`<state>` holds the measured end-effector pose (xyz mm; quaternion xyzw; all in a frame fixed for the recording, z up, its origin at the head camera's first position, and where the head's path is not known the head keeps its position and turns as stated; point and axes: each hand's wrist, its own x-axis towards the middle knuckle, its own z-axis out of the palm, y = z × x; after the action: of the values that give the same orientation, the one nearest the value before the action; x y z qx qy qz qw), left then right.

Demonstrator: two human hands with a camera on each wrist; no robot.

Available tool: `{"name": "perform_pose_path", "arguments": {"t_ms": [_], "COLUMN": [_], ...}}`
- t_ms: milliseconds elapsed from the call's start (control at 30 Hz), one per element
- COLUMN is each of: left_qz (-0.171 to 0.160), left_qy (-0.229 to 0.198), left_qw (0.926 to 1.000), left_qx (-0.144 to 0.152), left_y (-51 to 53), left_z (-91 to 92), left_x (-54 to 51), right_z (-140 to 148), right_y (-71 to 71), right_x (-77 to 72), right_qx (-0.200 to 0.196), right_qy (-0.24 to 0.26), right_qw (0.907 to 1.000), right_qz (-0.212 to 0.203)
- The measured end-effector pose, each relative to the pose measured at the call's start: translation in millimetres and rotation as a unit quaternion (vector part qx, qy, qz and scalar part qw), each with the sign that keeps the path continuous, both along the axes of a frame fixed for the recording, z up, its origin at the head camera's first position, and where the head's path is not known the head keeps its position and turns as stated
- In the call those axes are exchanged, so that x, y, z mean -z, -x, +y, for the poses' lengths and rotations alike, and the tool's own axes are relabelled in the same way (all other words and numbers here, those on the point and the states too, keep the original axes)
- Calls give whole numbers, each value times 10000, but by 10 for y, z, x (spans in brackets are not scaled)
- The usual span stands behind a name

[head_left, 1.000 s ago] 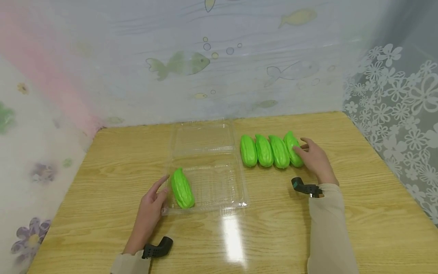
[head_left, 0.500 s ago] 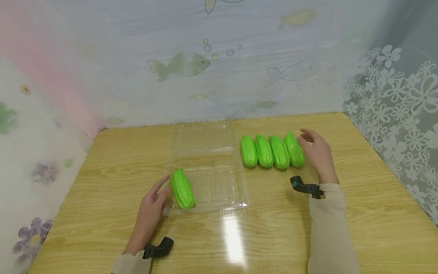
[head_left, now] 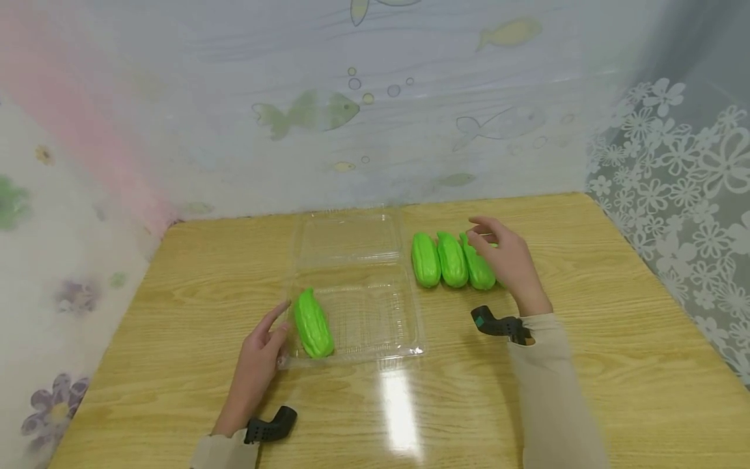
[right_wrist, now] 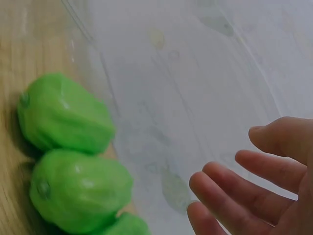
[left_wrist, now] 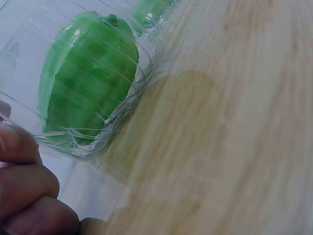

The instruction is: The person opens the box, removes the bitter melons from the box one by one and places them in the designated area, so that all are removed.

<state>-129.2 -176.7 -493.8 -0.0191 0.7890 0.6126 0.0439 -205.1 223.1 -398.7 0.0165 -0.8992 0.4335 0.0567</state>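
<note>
A clear plastic clamshell container (head_left: 360, 319) lies opened out flat, its lid (head_left: 351, 234) away from me. One glossy green ribbed fruit, papaya-like (head_left: 313, 324), lies in its left side; the left wrist view shows this fruit (left_wrist: 90, 76) through the clear wall. My left hand (head_left: 260, 345) pinches the container's left rim between thumb and finger, the other fingers (left_wrist: 41, 215) folded below. More green fruits (head_left: 452, 259) stand in a row right of the container. Over the right end of that row hovers my right hand (head_left: 504, 257), fingers apart and holding nothing, mostly hiding the last fruit.
The wood-grain table (head_left: 469, 397) runs back to a wall covering (head_left: 410, 150) printed with fish. Flower-patterned sheeting (head_left: 674, 182) borders the right side. Black wrist mounts (head_left: 272, 425) sit on both forearms.
My right hand let go of the rightmost fruit, lifted off it, and moved left over the row. That fruit stays in place. The left hand and container have not moved.
</note>
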Motion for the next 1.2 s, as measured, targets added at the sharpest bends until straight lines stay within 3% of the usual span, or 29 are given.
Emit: {"name": "perform_pose_path", "arguments": {"t_ms": [633, 1200], "left_qz": [0, 21], "left_qy": [73, 133], "left_qw": [10000, 9999], "left_qx": [52, 35], "left_y": [106, 121], "left_z": [-34, -40], "left_x": [73, 89], "right_z": [-712, -1251], "right_y": [-6, -127], "right_x": [-2, 132], "right_qx": [-1535, -2438], "right_qy": [322, 38], "right_qw": [9876, 9698], "right_qz": [25, -101]}}
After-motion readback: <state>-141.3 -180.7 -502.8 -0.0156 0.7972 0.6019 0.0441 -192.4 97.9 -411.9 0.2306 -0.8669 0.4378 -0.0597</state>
